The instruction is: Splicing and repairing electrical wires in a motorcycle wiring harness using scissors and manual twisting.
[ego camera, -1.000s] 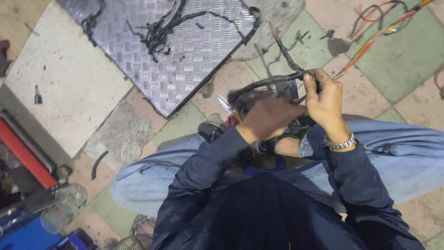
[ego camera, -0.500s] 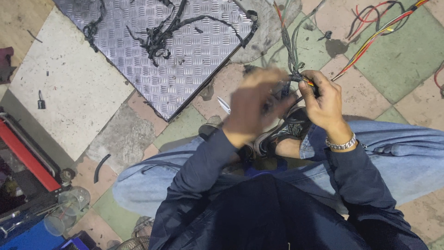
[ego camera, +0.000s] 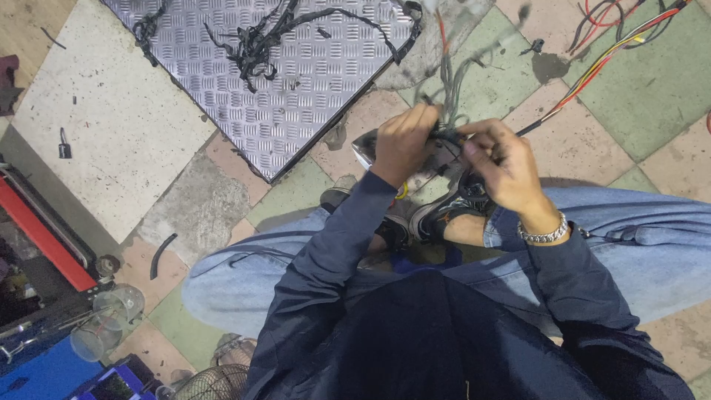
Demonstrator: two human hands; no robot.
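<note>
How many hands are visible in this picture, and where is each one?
2. The left hand grips the wire bundle above the knees. The right hand, beside it, has its fingers on the same bundle. No other person's hands show.

Single head-worn camera looks steeply down from close above at the seated person's lap, hands and tiled floor [ego camera: 652, 96]; no second view.

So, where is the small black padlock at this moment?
In the head view, the small black padlock lies far to the left on the pale stone floor slab, left of the silver checker-patterned metal plate and well away from both hands.
</note>
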